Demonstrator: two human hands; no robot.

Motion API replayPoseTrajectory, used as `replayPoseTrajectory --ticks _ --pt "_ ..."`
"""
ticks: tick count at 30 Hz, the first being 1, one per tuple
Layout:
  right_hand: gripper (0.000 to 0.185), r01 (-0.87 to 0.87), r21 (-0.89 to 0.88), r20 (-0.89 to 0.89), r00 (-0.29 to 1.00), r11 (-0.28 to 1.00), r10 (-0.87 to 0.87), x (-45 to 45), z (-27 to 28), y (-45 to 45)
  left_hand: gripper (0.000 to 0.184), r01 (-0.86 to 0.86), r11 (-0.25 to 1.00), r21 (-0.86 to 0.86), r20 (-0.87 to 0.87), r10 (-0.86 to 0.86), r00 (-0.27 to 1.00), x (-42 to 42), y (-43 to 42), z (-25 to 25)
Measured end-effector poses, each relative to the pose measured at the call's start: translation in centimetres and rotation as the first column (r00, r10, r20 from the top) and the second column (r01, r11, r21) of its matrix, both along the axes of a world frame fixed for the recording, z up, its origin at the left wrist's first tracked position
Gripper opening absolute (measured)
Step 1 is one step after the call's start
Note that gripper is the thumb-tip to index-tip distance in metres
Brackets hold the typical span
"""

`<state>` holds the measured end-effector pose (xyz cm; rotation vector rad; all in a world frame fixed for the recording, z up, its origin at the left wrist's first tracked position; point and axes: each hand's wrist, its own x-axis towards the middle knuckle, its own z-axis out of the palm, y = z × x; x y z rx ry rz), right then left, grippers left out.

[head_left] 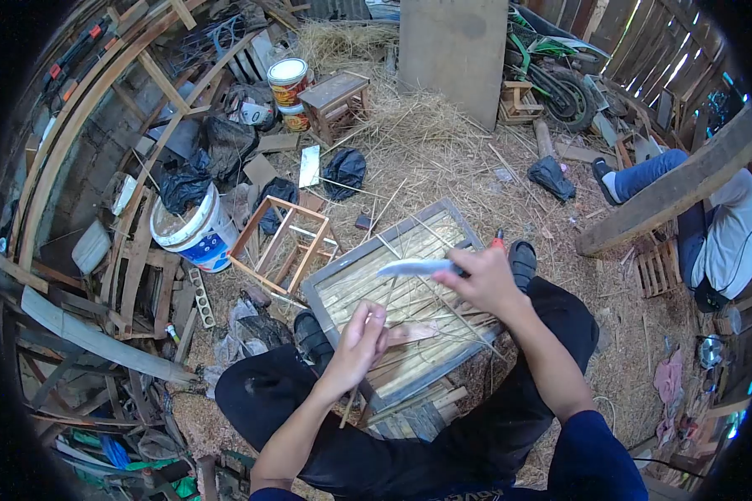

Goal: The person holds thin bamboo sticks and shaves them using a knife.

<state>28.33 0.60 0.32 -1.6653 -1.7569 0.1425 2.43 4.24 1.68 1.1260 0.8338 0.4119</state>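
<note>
My right hand point(482, 280) is closed round the handle of a knife, whose pale blade point(414, 267) points left above a framed panel. Below and to the left, my left hand point(361, 338) pinches a thin strip point(348, 407) that slants down toward my lap. The framed panel point(322, 292) lies tilted between my feet, with a grey border and split, straw-coloured slats inside. Several thin strips lie across it. A flat piece of wood point(414, 331) rests on the panel just right of my left hand.
A small wooden frame point(282, 242) and a white bucket point(194, 230) stand to the left. A wooden stool point(334, 93) is farther back. On the right, a slanting post point(677, 196) stands before a seated person point(731, 225). Straw point(418, 125) covers the ground.
</note>
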Motion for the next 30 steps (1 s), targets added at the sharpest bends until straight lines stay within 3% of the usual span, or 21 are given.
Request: replayPoseTrajectory --ticks 3,6,7,10,15,16,18,20,21,22,24,27,28,30 --pt "0.049 -0.134 -0.002 -0.011 0.991 0.991 0.134 -2.3 0.1 0.2 0.019 0.025 0.999 -0.048 0.071 -0.022 0.997 0.8 0.8 -0.6" --pt "0.041 -0.248 -0.018 -0.006 0.969 0.969 0.248 -4.3 1.2 0.6 0.009 0.002 1.0 0.028 0.086 -0.005 0.996 2.0 1.1 -0.3" --pt "0.042 -0.252 0.017 -0.019 0.967 0.968 0.252 -4.8 1.0 0.9 0.009 0.022 0.993 0.113 0.058 -0.029 0.998 2.6 0.9 0.3" --pt "0.043 -0.234 0.058 -0.134 0.961 0.97 0.24 -4.9 0.6 1.5 0.013 0.029 0.987 0.158 0.061 -0.039 0.997 3.1 1.2 0.8" --pt "0.041 -0.177 0.022 0.013 0.984 0.984 0.176 -2.4 1.6 0.4 0.013 0.032 0.966 0.257 0.033 -0.042 0.999 4.1 0.6 0.2" --pt "0.04 -0.151 0.015 0.039 0.988 0.988 0.151 -2.0 1.6 0.1 0.015 0.045 0.955 0.293 -0.006 -0.045 0.999 4.1 0.5 0.2" --pt "0.041 0.064 0.056 -0.123 0.991 0.996 -0.057 0.2 0.1 0.2 0.018 0.131 0.896 0.425 -0.092 -0.101 0.991 3.8 -0.4 0.2" --pt "0.057 0.481 -0.087 -0.36 0.802 0.873 -0.477 4.5 2.5 0.2 0.022 0.277 0.757 0.592 -0.189 -0.204 0.961 3.4 -2.9 -0.1" --pt "0.056 0.534 -0.059 -0.294 0.798 0.844 -0.526 7.6 2.4 -0.2 0.025 0.252 0.847 0.469 -0.019 -0.276 0.961 3.7 -4.3 -0.7" --pt "0.056 0.581 -0.027 -0.226 0.789 0.814 -0.571 9.6 2.6 -0.6 0.026 0.231 0.913 0.335 -0.016 -0.239 0.971 3.8 -4.1 -0.8" --pt "0.054 0.463 0.006 -0.264 0.855 0.886 -0.445 9.5 1.7 -2.4 0.028 0.142 0.989 0.053 -0.023 -0.141 0.99 3.4 -2.9 -0.9" --pt "0.05 0.27 0.002 -0.232 0.937 0.963 -0.262 5.5 -0.1 -4.0 0.03 0.033 0.999 -0.02 0.042 -0.032 0.999 1.7 -0.1 -2.5" --pt "0.047 0.191 -0.022 -0.082 0.978 0.981 -0.193 4.1 0.9 -4.2 0.03 0.022 0.996 -0.092 0.065 -0.016 0.998 1.2 0.3 -2.4" --pt "0.048 0.027 -0.061 -0.035 0.999 0.998 -0.03 2.0 0.2 -3.3 0.028 -0.013 0.986 -0.165 0.058 0.023 0.998 1.2 -0.2 -1.4"
